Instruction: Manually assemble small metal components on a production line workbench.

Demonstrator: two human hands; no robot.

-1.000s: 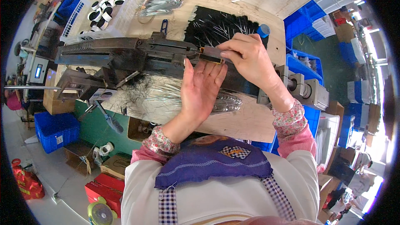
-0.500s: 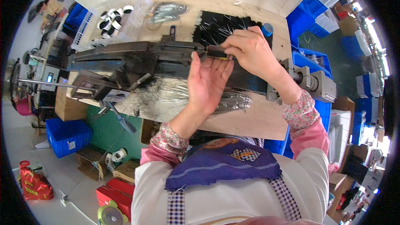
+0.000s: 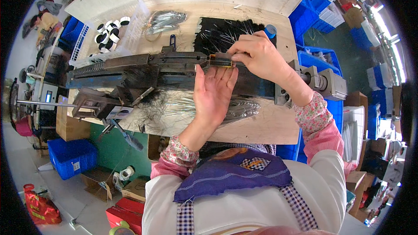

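Note:
A long dark metal bench machine [image 3: 180, 63] lies across the worktable. My left hand [image 3: 212, 98] is palm up at its near side, fingers stretched out, with the tips beneath a small dark block with a yellow edge [image 3: 221, 62]. At the right end of that block, my right hand [image 3: 261, 56] has thumb and forefinger pinched together; whatever is between them is hidden. Just behind lies a black bristly pile [image 3: 213, 35] with thin metal wires across it. A bundle of shiny wires [image 3: 244, 108] rests on the table by my left hand.
A clear plastic basket [image 3: 138, 21] holds white and black round pieces. Beside it lies another wire bundle [image 3: 167, 21]. A blue cap [image 3: 270, 31] stands near the pile. A motor unit [image 3: 328, 85] is at the right, with blue crates [image 3: 320, 61] beyond. Dark loose bristles litter the tabletop [image 3: 152, 115].
The whole view has shifted slightly. Both hands stay at the same part of the machine, and more of the yellow-edged block shows between them.

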